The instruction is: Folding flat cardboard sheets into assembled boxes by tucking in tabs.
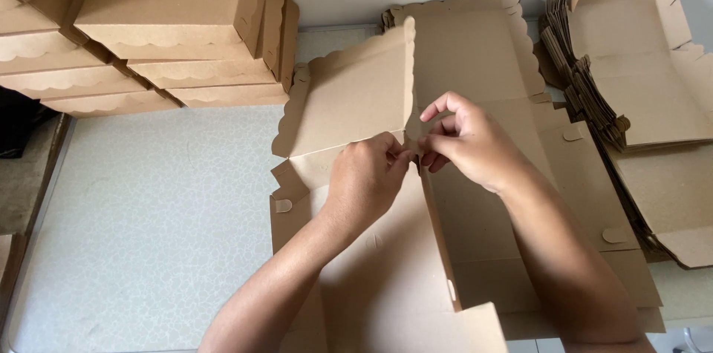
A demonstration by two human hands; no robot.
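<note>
I see my left hand (pixel 368 175) pinched shut on a corner flap of the box blank (pixel 371 264), fingertips meeting those of my right hand (pixel 464 141) at the same corner. The right hand is also closed in a pinch on that corner, with its forefinger lifted and curled above the rest. The blank lies half-folded on the counter (pixel 148 212) right under both hands; its scalloped lid panel (pixel 353 97) stands tilted up to the left of the pinch, and one side wall runs from the corner down toward me. Beneath and beyond it lies a flat blank (pixel 475 48), also scalloped at the edge. To the right sits a pile of unfolded blanks (pixel 639 78). At the far left, finished boxes (pixel 163 19) are stacked in leaning rows.
</note>
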